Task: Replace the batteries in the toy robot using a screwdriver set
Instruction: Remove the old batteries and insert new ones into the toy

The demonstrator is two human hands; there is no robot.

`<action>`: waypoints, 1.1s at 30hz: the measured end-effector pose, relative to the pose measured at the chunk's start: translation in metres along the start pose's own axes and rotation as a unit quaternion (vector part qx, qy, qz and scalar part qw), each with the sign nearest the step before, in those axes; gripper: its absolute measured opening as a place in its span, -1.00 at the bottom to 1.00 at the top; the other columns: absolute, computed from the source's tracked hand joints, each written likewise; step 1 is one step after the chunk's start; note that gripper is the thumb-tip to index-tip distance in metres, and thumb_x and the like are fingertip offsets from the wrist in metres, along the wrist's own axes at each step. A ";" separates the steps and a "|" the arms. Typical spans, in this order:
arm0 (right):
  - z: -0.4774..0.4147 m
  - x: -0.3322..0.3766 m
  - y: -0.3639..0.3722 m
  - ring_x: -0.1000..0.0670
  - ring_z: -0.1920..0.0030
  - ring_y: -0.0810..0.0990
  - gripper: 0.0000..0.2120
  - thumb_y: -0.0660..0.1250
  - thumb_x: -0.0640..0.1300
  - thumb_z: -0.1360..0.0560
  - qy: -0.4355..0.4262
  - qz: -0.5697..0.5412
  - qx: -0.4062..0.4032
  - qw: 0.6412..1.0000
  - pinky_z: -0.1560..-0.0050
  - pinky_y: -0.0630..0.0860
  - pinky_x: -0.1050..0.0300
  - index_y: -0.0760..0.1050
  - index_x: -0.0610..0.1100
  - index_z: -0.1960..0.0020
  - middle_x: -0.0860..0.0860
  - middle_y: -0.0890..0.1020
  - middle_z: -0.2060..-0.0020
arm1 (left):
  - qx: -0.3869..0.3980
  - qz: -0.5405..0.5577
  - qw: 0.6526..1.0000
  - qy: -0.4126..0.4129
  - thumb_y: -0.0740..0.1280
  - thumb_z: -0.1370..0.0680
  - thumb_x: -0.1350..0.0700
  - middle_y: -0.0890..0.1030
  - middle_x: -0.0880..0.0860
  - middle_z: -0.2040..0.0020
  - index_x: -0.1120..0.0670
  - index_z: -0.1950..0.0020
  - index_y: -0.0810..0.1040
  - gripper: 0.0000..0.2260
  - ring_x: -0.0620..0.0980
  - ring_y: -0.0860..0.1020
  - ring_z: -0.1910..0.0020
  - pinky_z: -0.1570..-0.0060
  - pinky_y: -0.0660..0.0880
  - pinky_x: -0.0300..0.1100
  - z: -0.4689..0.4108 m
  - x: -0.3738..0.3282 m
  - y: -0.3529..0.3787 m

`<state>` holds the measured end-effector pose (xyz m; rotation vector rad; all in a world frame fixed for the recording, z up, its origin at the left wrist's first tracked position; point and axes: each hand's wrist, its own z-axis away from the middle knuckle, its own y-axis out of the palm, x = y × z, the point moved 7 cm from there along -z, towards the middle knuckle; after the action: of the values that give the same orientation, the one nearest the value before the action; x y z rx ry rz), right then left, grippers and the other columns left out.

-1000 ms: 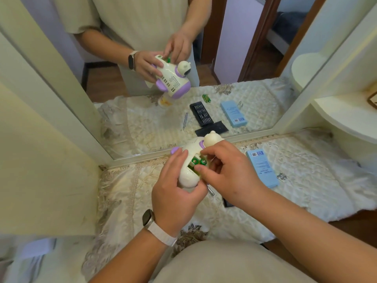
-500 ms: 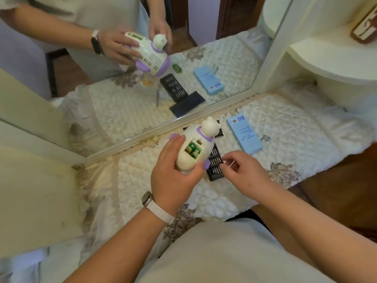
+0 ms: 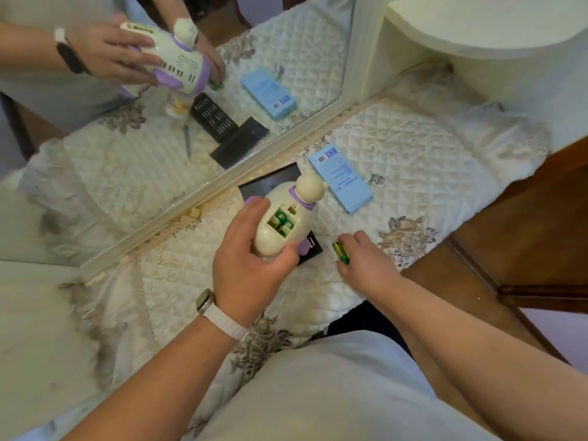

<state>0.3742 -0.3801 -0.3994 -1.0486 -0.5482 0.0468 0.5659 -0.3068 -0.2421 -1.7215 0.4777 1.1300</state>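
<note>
Two green cylindrical batteries [image 3: 280, 215] are seen seated in the open back compartment [image 3: 294, 232] of the cream-and-purple plastic toy robot [image 3: 273, 246]. The robot is held above the quilted cream cloth [image 3: 413, 148], with the left hand [image 3: 251, 272] wrapped round its lower body. A third green battery [image 3: 341, 253] is pinched at the cloth by the right hand [image 3: 369, 265]. The robot is judged light, rigid and smooth, so somewhat slippery. It is best gripped round the waist, clear of the compartment.
</note>
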 end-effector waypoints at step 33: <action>0.064 0.191 -0.164 0.22 0.33 0.50 -0.76 0.42 -0.21 -0.47 -0.187 -0.300 -0.125 0.927 0.26 0.39 0.43 0.53 0.14 0.06 0.26 0.56 0.36 | -0.168 0.065 0.984 -0.004 0.40 -0.29 -0.11 0.53 -0.11 -0.32 -0.27 -0.28 0.43 -0.45 -0.14 0.50 -0.29 -0.22 0.52 -0.14 0.023 0.003 -0.101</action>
<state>0.4744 -0.3563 -0.1614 -1.0846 -1.2316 -0.3816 0.6310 -0.2411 -0.1944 -1.9971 0.4156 1.3709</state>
